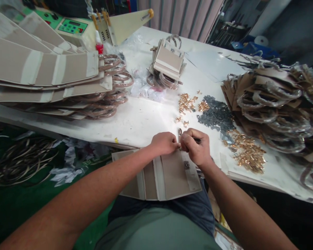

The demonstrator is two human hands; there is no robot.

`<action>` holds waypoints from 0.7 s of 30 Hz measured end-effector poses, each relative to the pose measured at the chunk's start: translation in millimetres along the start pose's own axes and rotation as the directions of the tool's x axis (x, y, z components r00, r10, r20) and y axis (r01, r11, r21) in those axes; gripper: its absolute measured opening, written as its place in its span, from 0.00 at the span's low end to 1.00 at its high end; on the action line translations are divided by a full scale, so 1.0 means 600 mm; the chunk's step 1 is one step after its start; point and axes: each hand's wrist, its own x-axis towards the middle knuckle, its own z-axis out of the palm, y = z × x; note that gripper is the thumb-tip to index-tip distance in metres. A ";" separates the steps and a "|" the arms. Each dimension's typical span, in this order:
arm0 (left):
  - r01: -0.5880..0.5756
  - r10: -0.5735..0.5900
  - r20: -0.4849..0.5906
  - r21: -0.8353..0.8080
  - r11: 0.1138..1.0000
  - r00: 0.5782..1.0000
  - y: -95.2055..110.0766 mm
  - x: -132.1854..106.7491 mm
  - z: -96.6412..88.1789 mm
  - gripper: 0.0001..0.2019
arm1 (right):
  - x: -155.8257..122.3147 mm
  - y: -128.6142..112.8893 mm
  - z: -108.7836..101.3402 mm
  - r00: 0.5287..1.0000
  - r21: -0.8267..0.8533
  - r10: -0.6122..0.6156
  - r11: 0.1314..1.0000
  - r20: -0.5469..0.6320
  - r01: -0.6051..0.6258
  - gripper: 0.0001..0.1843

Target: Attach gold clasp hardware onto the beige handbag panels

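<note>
A beige bag panel (174,175) with pale strips lies across my lap against the table's front edge. My left hand (165,143) is closed at its far edge, fingertips pinched together; what they hold is hidden. Close beside it, my right hand (195,144) is wrapped round a dark-handled metal tool (179,132), whose shiny end points away from me. The tool's kind is not clear. On the panel's right strip sits a small square metal fitting (186,164). Just beyond my hands lie small gold fasteners (185,102) and a heap of dark flat metal plates (216,116).
Panels with brown handles (67,69) are stacked at the left, and wrapped handled pieces (273,100) at the right. More gold hardware (250,152) lies near the table's right front. A smaller panel stack (169,57), a red-and-white bottle (99,43) and a control box (73,27) stand farther back.
</note>
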 end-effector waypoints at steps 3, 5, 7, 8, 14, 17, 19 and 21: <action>0.014 -0.015 -0.008 -0.031 0.999 1.000 0.002 -0.005 -0.003 0.16 | 0.006 -0.009 -0.006 1.000 0.056 0.016 0.998 -0.014 -0.016 0.21; 0.027 -0.027 -0.015 -0.047 0.999 1.000 0.002 -0.006 -0.002 0.14 | 0.011 -0.020 -0.007 0.998 0.150 -0.031 0.988 -0.050 0.038 0.22; 0.021 -0.022 -0.029 -0.050 0.999 0.999 0.002 -0.007 -0.001 0.14 | 0.012 -0.025 -0.007 0.990 0.273 -0.078 0.956 -0.120 0.108 0.22; 0.012 -0.013 -0.035 -0.042 0.999 0.999 0.002 -0.007 -0.001 0.14 | 0.011 -0.024 -0.006 0.986 0.309 -0.083 0.943 -0.143 0.124 0.23; 0.011 -0.011 -0.007 0.007 1.000 1.000 0.002 -0.006 -0.004 0.14 | 0.000 -0.008 -0.010 0.992 0.300 0.048 0.954 -0.115 -0.011 0.25; 0.005 -0.004 -0.014 0.022 1.000 1.000 0.003 -0.005 -0.005 0.14 | 0.005 -0.012 -0.018 0.984 0.351 -0.036 0.931 -0.174 0.096 0.24; 0.018 -0.017 -0.019 0.027 0.999 1.000 0.005 -0.005 -0.006 0.14 | 0.008 -0.010 -0.018 0.978 0.345 -0.037 0.932 -0.205 0.108 0.24; 0.041 -0.041 -0.012 0.021 0.999 0.999 0.006 -0.006 -0.007 0.15 | 0.007 -0.006 -0.014 0.982 0.321 0.023 0.946 -0.187 0.039 0.24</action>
